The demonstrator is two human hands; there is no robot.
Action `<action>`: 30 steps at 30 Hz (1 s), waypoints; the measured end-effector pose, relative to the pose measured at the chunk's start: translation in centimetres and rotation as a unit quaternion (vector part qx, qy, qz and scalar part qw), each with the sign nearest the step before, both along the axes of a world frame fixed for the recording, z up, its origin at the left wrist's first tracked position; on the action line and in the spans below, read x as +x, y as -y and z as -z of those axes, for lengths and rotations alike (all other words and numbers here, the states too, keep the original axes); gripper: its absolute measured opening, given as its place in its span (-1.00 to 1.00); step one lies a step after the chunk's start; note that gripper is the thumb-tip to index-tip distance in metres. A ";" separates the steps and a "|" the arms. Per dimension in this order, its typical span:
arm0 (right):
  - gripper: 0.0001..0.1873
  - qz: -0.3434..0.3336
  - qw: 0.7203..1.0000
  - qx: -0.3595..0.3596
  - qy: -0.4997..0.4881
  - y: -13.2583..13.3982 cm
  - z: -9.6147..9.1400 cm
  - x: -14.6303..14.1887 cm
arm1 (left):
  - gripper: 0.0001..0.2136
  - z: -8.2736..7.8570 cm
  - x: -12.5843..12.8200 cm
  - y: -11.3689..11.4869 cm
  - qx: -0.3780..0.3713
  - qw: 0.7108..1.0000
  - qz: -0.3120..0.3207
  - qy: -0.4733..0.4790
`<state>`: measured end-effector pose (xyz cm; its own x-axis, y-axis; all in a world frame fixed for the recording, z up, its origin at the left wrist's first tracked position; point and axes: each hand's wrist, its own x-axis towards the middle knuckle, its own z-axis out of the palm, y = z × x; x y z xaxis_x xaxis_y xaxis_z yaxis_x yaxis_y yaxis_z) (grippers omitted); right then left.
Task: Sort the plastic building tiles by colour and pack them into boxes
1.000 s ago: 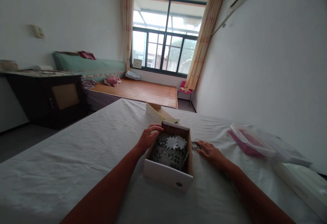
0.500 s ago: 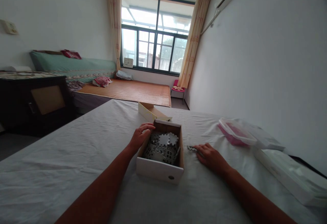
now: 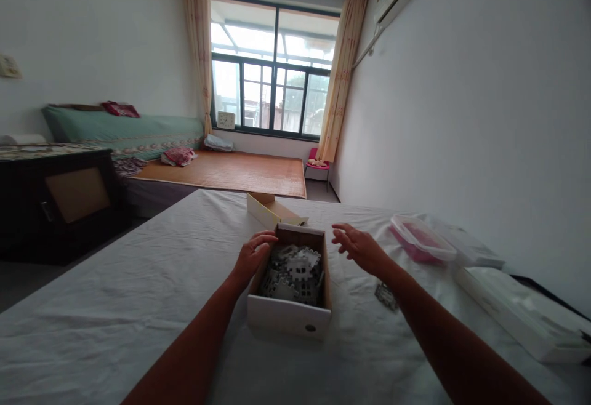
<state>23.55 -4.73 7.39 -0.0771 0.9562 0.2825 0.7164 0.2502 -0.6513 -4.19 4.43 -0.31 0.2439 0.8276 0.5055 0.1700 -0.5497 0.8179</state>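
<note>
A white open-topped cardboard box point(image 3: 289, 317) on the cloth-covered table is full of grey, notched-edged interlocking puzzle tiles point(image 3: 300, 266). My left hand point(image 3: 252, 257) lies over the left rim of the box, with its fingers bent across the edge. Just right of the box, my right hand point(image 3: 357, 246) is above the cloth with its fingers apart and nothing in them. One patterned grey tile point(image 3: 386, 296) lies on the cloth by my right wrist, partly covered by the forearm.
Behind the box lies its opened lid point(image 3: 268, 209). To the right are a pink plastic container with a clear lid point(image 3: 422, 239) and a long white box point(image 3: 521, 312). A bed point(image 3: 231, 171), a dark cabinet point(image 3: 60, 208) and a window stand beyond the table.
My right hand has let go of a tile on the cloth at the right and moved up and leftward toward the box. The left hand stays at the rim. The view has shifted slightly.
</note>
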 end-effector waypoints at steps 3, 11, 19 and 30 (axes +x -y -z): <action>-0.64 0.085 0.984 0.018 0.153 2.3 3.1 4.9 | -0.73 0.2 0.0 -0.2 0.002 1.000 -0.001 0.007; -0.65 0.065 0.994 0.022 0.088 7.5 9.5 9.6 | -0.71 1.3 -0.5 -1.4 0.016 1.000 0.006 0.009; -0.52 -0.045 0.990 0.106 -0.086 3.3 0.7 0.1 | -0.75 -0.4 2.0 1.2 0.033 0.997 -0.044 -0.061; -0.36 -0.179 0.951 -0.104 -0.232 0.2 7.5 1.6 | -0.72 -2.2 -3.4 -0.6 -0.015 0.990 0.004 -0.143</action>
